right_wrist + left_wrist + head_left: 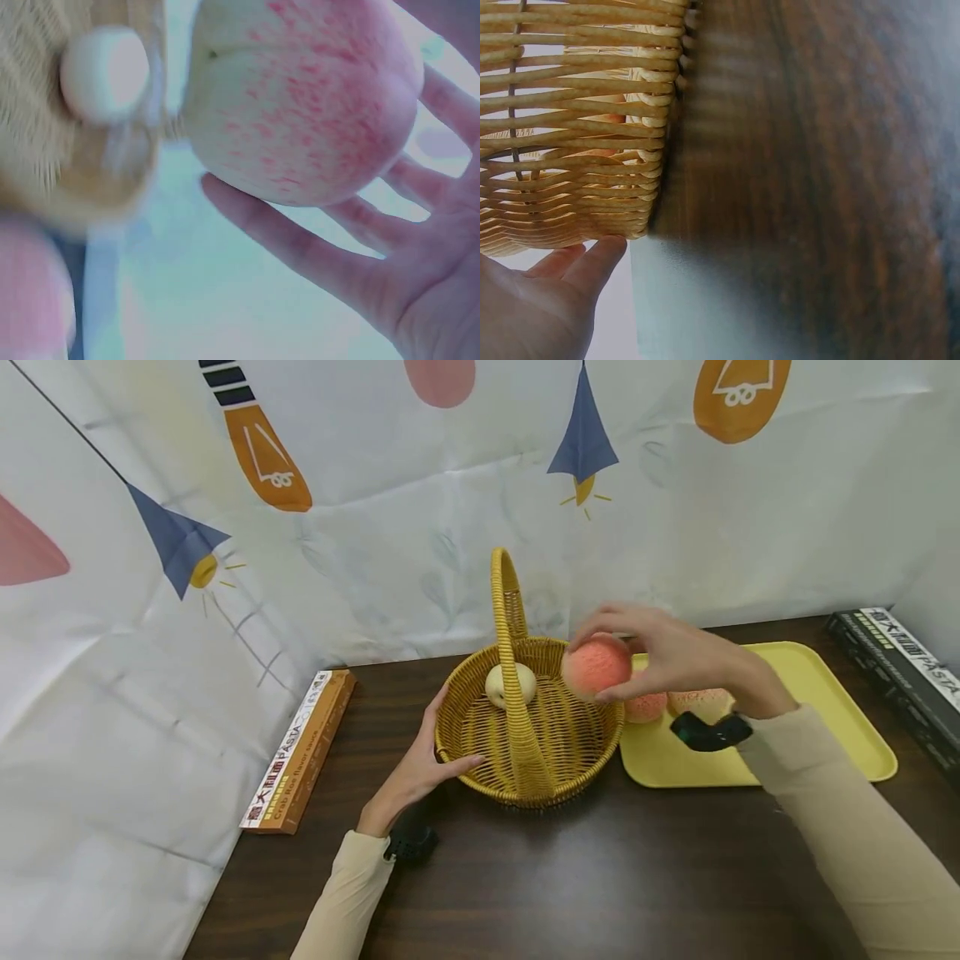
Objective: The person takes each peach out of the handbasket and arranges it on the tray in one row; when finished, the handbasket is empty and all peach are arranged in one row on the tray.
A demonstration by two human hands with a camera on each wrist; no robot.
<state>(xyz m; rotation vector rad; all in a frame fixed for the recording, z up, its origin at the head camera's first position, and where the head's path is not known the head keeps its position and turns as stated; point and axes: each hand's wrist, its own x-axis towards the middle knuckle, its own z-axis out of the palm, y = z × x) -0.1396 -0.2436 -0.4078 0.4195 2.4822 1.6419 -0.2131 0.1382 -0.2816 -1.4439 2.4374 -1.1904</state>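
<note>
A yellow wicker basket (529,777) with a tall arched handle stands on the table, a pale round fruit (511,685) inside it on the left. My left hand (420,764) holds the basket's left side, thumb across the rim and fingers along the outer wall. In the left wrist view, fingers (600,262) touch the woven side. Thumb and fingers of my right hand (660,652) grip a pink peach (597,667), which overlaps the basket's right rim in the head view. The right wrist view shows the peach (307,105) close up, speckled red on cream.
Right of the basket lies a yellow tray (817,693) with a pink peach (647,707) and another peach (701,702), partly hidden behind my right hand. An orange pasta box (303,752) lies at the left, a black pasta box (900,685) at the far right. A printed cloth backs the table.
</note>
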